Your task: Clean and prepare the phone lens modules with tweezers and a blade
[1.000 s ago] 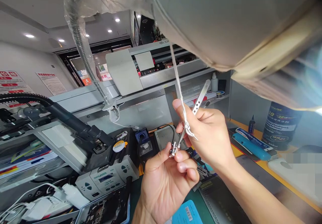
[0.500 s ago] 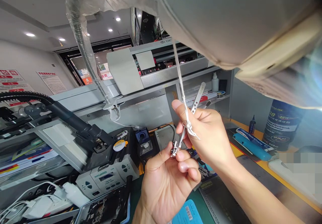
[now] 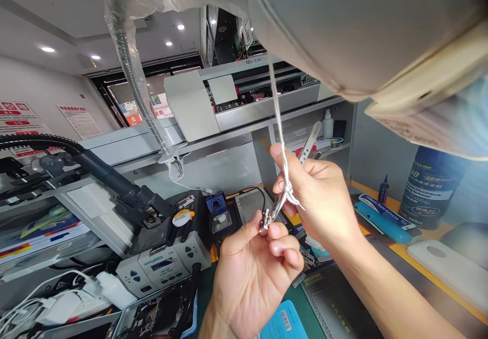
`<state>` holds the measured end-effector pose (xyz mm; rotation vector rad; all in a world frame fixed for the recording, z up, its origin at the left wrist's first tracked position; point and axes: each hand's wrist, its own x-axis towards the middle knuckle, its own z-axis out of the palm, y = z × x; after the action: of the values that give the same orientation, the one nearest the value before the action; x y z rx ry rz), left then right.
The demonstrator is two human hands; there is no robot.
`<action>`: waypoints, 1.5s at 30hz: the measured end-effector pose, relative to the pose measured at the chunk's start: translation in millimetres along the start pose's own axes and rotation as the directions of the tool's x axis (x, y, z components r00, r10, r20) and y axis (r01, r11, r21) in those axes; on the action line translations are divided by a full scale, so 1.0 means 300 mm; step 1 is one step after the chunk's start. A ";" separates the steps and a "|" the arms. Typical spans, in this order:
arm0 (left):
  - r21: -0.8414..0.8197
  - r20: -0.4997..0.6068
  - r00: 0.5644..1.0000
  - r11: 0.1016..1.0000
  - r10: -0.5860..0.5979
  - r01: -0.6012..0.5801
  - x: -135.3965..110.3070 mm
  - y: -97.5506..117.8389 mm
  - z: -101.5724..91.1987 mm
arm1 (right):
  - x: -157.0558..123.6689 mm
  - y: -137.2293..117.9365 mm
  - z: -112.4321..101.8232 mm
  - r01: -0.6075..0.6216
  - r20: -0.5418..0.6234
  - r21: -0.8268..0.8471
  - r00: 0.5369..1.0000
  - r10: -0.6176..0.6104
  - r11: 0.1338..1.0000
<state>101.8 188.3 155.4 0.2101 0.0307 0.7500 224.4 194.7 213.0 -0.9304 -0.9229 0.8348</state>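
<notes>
Head view, looking down over a crowded repair tabletop. Nearest, at 6 o'clock, the left hand (image 3: 251, 273) is pinching a small metal part (image 3: 264, 223) between thumb and fingertips, lifting it clear of the tabletop, likely to bring it up into the light. Just beyond, toward 1 o'clock, the right hand (image 3: 320, 196) is gripping silver tweezers (image 3: 310, 140) like a pen. Their tips are slanting down toward 7 o'clock and meeting the part, an angle that probably suits fine work. A thin white cord (image 3: 276, 105) is dangling in front of the right hand from a grey shape (image 3: 362, 24) overhead. At 9 o'clock a soldering station (image 3: 163, 265) and a black hot-air handle (image 3: 114, 186) are crowding close, leaving little room leftward. At 3 o'clock a blue tube (image 3: 381, 217) and a dark can (image 3: 430, 186) are sitting well apart from the hands, leaving open air between. Farthest, at 12 o'clock, a grey machine (image 3: 244, 95) is resting on a shelf.
</notes>
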 end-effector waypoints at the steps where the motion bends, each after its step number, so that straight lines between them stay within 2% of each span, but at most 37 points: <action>1: -0.007 -0.013 1.000 1.000 -0.003 0.003 -0.001 0.000 0.003 | 0.004 0.004 -0.004 0.004 0.007 0.002 1.000 -0.004 1.000; 10: -0.047 -0.105 0.994 0.999 0.016 -0.022 -0.010 -0.004 0.019 | 0.029 0.019 -0.004 0.013 0.024 0.030 1.000 -0.014 0.999; 18: -0.091 -0.180 0.982 0.993 0.056 -0.074 -0.015 -0.008 0.035 | 0.028 0.019 0.009 -0.001 -0.010 -0.018 1.000 0.001 1.000; 23: -0.087 -0.216 0.974 0.992 0.073 -0.094 -0.014 -0.008 0.043 | 0.032 0.028 0.002 0.010 0.016 -0.028 1.000 -0.010 1.000; 45: -0.069 -0.259 0.960 0.989 0.106 -0.128 -0.006 -0.009 0.047 | 0.028 0.018 0.018 -0.002 -0.023 -0.031 1.000 0.001 1.000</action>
<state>103.8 182.8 168.7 0.0326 0.2313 0.8918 221.6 205.7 212.0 -0.9655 -0.9177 0.8115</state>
